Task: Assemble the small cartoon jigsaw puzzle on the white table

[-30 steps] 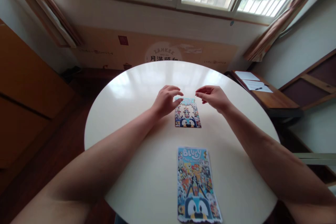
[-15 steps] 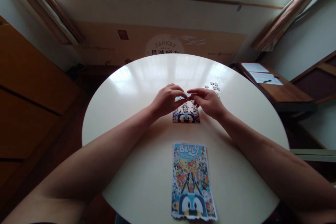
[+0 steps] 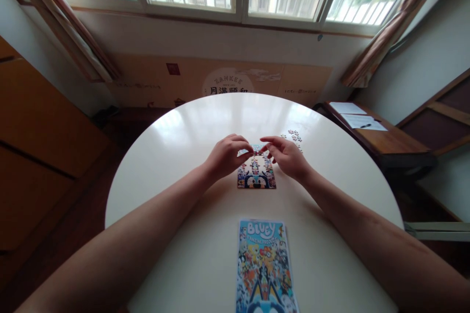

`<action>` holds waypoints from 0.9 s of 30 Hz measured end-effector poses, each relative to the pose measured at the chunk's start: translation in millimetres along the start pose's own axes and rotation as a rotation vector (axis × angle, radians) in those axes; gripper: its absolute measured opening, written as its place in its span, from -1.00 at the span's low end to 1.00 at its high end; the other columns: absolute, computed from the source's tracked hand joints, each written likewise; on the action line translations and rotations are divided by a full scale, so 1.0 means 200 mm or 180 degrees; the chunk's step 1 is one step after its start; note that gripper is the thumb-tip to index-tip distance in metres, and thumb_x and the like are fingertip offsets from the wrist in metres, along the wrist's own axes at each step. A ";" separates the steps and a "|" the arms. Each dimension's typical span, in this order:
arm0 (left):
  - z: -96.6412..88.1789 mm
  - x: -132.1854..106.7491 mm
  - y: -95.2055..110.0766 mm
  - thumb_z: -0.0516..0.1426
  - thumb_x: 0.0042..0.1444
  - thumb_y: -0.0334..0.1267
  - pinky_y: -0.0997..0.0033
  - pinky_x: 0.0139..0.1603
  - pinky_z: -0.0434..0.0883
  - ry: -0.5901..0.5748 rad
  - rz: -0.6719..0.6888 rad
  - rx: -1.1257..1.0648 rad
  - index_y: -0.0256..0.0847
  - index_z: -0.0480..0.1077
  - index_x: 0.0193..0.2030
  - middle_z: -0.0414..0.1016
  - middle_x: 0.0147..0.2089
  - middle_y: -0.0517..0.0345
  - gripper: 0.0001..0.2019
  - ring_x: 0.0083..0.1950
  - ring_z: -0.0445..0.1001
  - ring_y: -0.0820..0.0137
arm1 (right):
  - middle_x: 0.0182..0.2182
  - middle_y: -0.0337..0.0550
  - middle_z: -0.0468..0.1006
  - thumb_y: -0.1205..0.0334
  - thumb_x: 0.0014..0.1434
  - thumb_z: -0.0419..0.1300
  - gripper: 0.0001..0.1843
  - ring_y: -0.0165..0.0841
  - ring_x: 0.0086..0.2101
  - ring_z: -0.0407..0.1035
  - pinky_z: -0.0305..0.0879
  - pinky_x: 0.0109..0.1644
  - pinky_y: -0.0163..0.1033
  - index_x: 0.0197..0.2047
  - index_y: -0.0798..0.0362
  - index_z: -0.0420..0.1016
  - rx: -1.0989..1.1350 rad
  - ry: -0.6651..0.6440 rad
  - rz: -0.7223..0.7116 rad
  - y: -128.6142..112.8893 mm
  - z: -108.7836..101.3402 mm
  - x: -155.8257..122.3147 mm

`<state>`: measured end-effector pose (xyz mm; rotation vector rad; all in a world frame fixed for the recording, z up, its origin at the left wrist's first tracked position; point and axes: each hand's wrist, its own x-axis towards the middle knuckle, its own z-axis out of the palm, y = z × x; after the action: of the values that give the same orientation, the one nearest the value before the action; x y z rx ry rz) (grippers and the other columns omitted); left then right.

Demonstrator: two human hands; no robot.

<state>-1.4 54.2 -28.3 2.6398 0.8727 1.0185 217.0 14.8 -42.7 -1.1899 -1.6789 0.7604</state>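
My left hand point(image 3: 229, 156) is over the left side of a partly assembled jigsaw puzzle point(image 3: 257, 182), its thumb and forefinger pinched together on what looks like a small puzzle piece, mostly hidden by the fingertips. At the puzzle's upper right is my right hand point(image 3: 288, 156), with forefinger stretched out and fingers apart. I see nothing held in it. A blue dog face fills the puzzle's near edge; pale table shows through gaps in its middle. Both hands partly cover its sides. Loose puzzle pieces point(image 3: 294, 136) lie beyond my right hand.
The round white table point(image 3: 165, 166) carries everything. Nearest me lies a printed Bluey picture sheet point(image 3: 262, 264), cut off by the frame's bottom. To the right, a wooden side table point(image 3: 370, 139) holds papers point(image 3: 362, 121) and a pen. Windows are at the back.
The view has tilted up, so the table sits lower in the picture. My fingertips, which met above the puzzle, have come apart; the left stays pinched while the right has loosened.
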 end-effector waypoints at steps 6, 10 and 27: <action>0.01 -0.01 -0.05 0.24 0.18 -0.28 0.24 -0.08 0.44 -0.0183 -0.0358 0.0159 -0.11 0.59 -0.29 0.61 -0.19 0.12 -0.93 -0.14 0.52 0.29 | -0.27 -0.15 0.67 0.25 0.24 0.22 -0.82 -0.30 -0.30 0.50 0.42 -0.13 -0.13 -0.17 -0.04 0.66 -0.1177 0.0010 -0.0645 0.09 -0.06 0.02; 0.03 -0.01 -0.07 0.26 0.15 -0.28 0.22 -0.04 0.44 -0.0266 -0.0465 0.0191 -0.09 0.60 -0.31 0.61 -0.19 0.13 -0.94 -0.12 0.51 0.27 | -0.29 -0.18 0.66 0.22 0.23 0.27 -0.89 -0.28 -0.26 0.50 0.40 -0.09 -0.11 -0.23 -0.08 0.67 -0.1288 -0.0208 -0.0833 0.07 -0.06 0.01; 0.08 0.00 -0.07 0.26 0.11 -0.28 0.17 0.02 0.43 -0.0487 -0.0626 0.0302 -0.03 0.64 -0.33 0.62 -0.16 0.14 -0.90 -0.09 0.51 0.22 | -0.24 -0.18 0.66 0.25 0.19 0.34 -0.88 -0.24 -0.19 0.48 0.38 0.00 -0.06 -0.20 -0.13 0.69 -0.1318 -0.0412 -0.1027 0.07 -0.04 0.01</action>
<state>1.9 65.8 -45.0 2.6010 1.1429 0.7348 228.1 21.3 -50.5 -1.1163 -2.1414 0.3010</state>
